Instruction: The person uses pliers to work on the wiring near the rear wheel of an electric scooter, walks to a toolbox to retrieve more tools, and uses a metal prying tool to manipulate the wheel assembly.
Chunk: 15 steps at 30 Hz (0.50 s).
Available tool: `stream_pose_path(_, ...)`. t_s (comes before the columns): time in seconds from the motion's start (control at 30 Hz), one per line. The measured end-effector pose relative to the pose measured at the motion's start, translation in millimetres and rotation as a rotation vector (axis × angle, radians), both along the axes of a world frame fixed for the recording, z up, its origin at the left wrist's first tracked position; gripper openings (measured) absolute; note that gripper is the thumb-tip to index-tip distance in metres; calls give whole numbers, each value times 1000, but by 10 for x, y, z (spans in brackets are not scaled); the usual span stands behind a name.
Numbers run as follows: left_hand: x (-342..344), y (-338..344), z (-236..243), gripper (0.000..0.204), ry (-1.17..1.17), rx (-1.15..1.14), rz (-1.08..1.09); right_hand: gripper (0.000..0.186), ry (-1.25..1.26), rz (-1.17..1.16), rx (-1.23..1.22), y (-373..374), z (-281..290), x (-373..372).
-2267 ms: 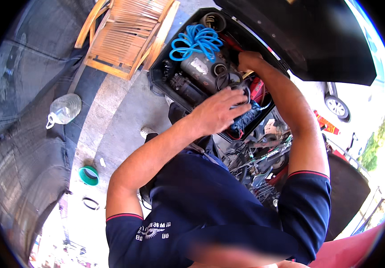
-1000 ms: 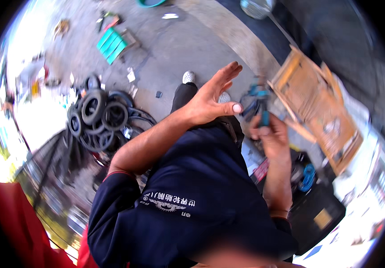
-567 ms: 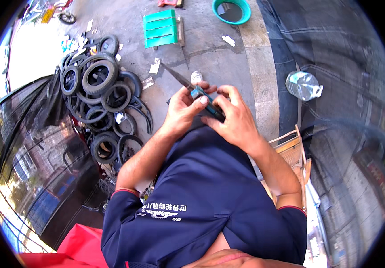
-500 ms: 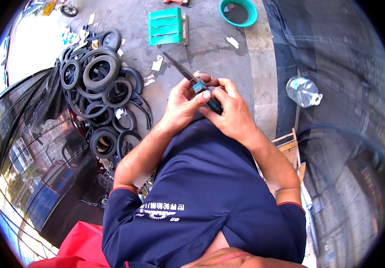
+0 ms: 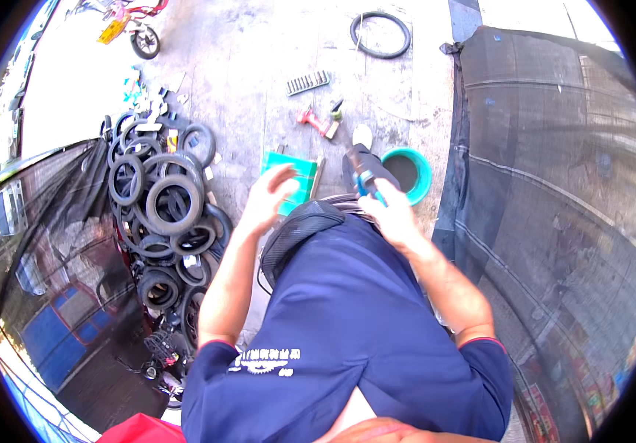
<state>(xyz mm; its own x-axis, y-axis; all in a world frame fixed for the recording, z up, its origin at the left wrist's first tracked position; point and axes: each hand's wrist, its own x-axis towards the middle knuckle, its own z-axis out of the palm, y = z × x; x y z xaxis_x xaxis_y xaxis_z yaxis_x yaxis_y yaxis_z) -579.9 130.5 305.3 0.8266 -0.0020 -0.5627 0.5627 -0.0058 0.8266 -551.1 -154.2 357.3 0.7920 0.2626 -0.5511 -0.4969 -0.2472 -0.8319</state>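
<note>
My right hand [image 5: 386, 209] grips a blue-and-black handled tool [image 5: 364, 177] with a long dark blade that points up past my dark trouser leg and white shoe. My left hand [image 5: 268, 198] is raised apart from the tool, fingers apart and empty, over the edge of a green slatted stool [image 5: 296, 173]. A teal basin [image 5: 417, 188] with dark contents lies on the ground just right of my right hand. A black mesh bag or cloth [image 5: 292, 232] hangs at my waist, between my forearms.
A big pile of black tyres [image 5: 163, 207] lies left. Farther forward are a red tool [image 5: 318, 122], a grey ribbed block [image 5: 307, 81], a loose tyre [image 5: 377, 52] and a parked scooter [image 5: 141, 37]. Dark mesh sheets [image 5: 547, 236] line both sides; red fabric [image 5: 141, 432] shows behind me.
My left hand has let go of the tool and moved left, while my right hand keeps hold. The basin and stool now appear lower and nearer, with more ground showing ahead.
</note>
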Motion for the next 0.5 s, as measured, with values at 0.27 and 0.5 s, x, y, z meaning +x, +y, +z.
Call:
stream_pose_path(0.27,-116,2138,-1211,24,701,278,890,20,-445,-92,-78,-241,1926,3275)
stream_pose_path(0.5,1915,1888,-1594,29,925,214,761,24,-568,-133,192,3,1453,5512)
